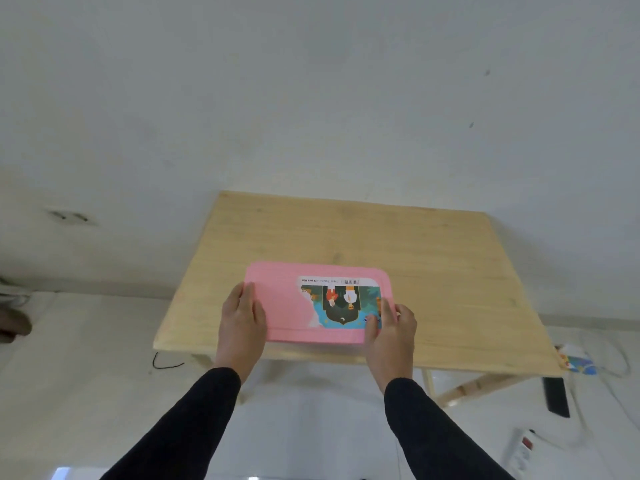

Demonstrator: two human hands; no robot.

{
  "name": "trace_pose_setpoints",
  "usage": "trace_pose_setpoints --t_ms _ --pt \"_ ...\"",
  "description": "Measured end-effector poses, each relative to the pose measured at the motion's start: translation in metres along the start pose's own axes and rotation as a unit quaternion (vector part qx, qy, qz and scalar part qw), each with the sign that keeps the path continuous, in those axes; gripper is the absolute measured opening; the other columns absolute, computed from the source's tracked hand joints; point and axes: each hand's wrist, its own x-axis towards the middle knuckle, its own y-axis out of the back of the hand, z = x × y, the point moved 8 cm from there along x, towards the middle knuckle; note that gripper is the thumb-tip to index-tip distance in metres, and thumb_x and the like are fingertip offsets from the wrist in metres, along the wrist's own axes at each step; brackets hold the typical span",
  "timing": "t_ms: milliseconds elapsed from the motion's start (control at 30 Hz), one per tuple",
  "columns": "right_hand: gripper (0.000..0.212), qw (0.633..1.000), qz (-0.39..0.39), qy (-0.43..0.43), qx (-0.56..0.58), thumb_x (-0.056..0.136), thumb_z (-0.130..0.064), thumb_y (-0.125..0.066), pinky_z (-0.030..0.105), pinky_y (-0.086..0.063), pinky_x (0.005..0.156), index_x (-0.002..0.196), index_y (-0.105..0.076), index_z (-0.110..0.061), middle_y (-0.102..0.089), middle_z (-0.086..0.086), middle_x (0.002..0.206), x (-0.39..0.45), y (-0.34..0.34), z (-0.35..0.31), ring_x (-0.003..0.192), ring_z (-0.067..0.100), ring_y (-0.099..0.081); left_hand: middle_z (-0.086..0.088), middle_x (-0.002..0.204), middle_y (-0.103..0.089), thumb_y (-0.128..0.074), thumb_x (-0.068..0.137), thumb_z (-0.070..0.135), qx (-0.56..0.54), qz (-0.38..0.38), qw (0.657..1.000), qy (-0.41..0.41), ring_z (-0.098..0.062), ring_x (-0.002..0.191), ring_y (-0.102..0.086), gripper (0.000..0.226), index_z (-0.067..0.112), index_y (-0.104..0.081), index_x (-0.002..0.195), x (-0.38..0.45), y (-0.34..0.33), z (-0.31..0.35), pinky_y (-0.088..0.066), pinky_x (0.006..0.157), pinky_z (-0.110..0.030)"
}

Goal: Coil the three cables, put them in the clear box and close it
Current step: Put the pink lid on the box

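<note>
A pink lid (pixel 287 306) with a colourful sticker covers the box on a small wooden table (pixel 433 271), near its front edge. The box under the lid is almost fully hidden, and no cables show inside it. My left hand (pixel 242 320) lies flat on the lid's left edge, fingers straight on top and thumb outside the rim. At the lid's near right corner, my right hand (pixel 393 332) presses down with its fingers on the sticker.
The table stands against a white wall, on a pale floor. A short black cable end (pixel 166 363) lies on the floor at the left. To the right lie a colourful packet (pixel 578 363), a black flat object (pixel 556 396) and a white power strip (pixel 519 452).
</note>
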Motion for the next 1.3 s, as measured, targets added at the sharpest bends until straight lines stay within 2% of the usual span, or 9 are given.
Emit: trace_pose_setpoints --t_ms 400,567,700,767,833,967,1100,1200,1300 --pt "0.041 1.000 0.022 -0.007 -0.015 0.088 -0.011 -0.055 0.034 -0.041 0.092 0.128 -0.049 -0.002 -0.045 0.026 0.118 -0.009 -0.004 -0.002 0.112 0.036 -0.042 -0.014 0.145 -0.039 -0.039 0.097 0.016 -0.008 -0.013 0.999 -0.037 -0.024 0.133 -0.036 0.041 0.004 -0.041 0.137 0.018 0.002 -0.006 -0.019 0.106 -0.019" --pt "0.047 0.999 -0.035 -0.003 -0.027 0.093 -0.015 -0.044 0.034 -0.043 0.086 0.139 -0.035 -0.010 -0.043 0.019 0.105 0.004 -0.012 0.002 0.093 0.031 -0.046 -0.014 0.145 -0.038 -0.039 0.097 0.017 -0.010 -0.014 0.999 -0.037 -0.024 0.134 -0.035 0.041 0.006 -0.042 0.137 0.023 0.000 -0.010 -0.022 0.108 -0.023" --pt "0.045 0.998 -0.049 -0.001 -0.049 0.095 -0.029 -0.032 0.029 -0.037 0.073 0.139 -0.034 -0.021 -0.048 0.016 0.101 0.001 -0.018 0.013 0.075 0.021 -0.034 -0.010 0.142 -0.043 -0.038 0.098 0.019 -0.084 -0.024 0.996 -0.016 -0.020 0.126 -0.042 0.041 0.015 -0.040 0.139 0.016 -0.003 -0.015 -0.028 0.102 -0.022" --pt "0.046 0.997 -0.052 -0.024 -0.043 0.097 -0.026 -0.033 0.031 -0.038 0.066 0.142 -0.027 -0.028 -0.043 0.011 0.094 -0.002 -0.016 0.016 0.067 0.026 -0.038 -0.008 0.136 -0.050 -0.036 0.098 0.019 -0.110 -0.027 0.994 -0.006 -0.018 0.117 -0.047 0.042 0.019 -0.038 0.140 0.012 -0.005 -0.016 -0.032 0.097 -0.023" --pt "0.047 0.997 -0.041 -0.022 -0.055 0.097 -0.023 -0.035 0.033 -0.039 0.063 0.143 -0.025 -0.027 -0.038 0.009 0.090 -0.001 -0.013 0.013 0.063 0.028 -0.041 -0.007 0.137 -0.050 -0.035 0.099 0.020 -0.112 -0.027 0.993 -0.001 -0.021 0.121 -0.047 0.042 0.020 -0.037 0.141 0.012 -0.005 -0.016 -0.034 0.099 -0.026" --pt "0.047 0.998 -0.031 -0.015 -0.052 0.097 -0.020 -0.037 0.036 -0.043 0.064 0.143 -0.027 -0.025 -0.038 0.009 0.088 0.006 -0.012 0.008 0.066 0.034 -0.048 -0.006 0.140 -0.047 -0.035 0.099 0.021 -0.138 -0.028 0.990 0.012 -0.021 0.126 -0.044 0.041 0.021 -0.037 0.140 0.022 -0.006 -0.016 -0.033 0.107 -0.032" --pt "0.046 0.999 -0.024 -0.012 -0.046 0.097 -0.019 -0.036 0.037 -0.045 0.068 0.143 -0.029 -0.023 -0.039 0.010 0.089 0.032 -0.010 0.001 0.072 0.038 -0.052 -0.003 0.140 -0.047 -0.035 0.099 0.021 -0.164 -0.019 0.986 0.021 -0.016 0.126 -0.043 0.040 0.019 -0.040 0.139 0.044 -0.007 -0.003 -0.029 0.102 -0.022" --pt "0.046 0.999 -0.015 -0.010 -0.041 0.097 -0.019 -0.036 0.038 -0.046 0.070 0.142 -0.030 -0.024 -0.039 0.011 0.089 0.066 -0.007 -0.002 0.073 0.039 -0.052 0.005 0.129 -0.049 -0.035 0.099 0.022 -0.181 -0.013 0.983 0.018 -0.008 0.112 -0.044 0.040 0.020 -0.039 0.139 0.068 -0.013 0.014 -0.032 0.098 -0.022" --pt "0.046 0.999 -0.016 -0.003 -0.040 0.097 -0.021 -0.034 0.039 -0.046 0.071 0.142 -0.028 -0.026 -0.041 0.012 0.092 0.106 -0.005 -0.003 0.073 0.039 -0.052 0.011 0.116 -0.047 -0.035 0.099 0.022 -0.184 -0.004 0.983 0.017 -0.007 0.106 -0.045 0.040 0.022 -0.039 0.139 0.097 -0.025 0.033 -0.032 0.092 -0.020"
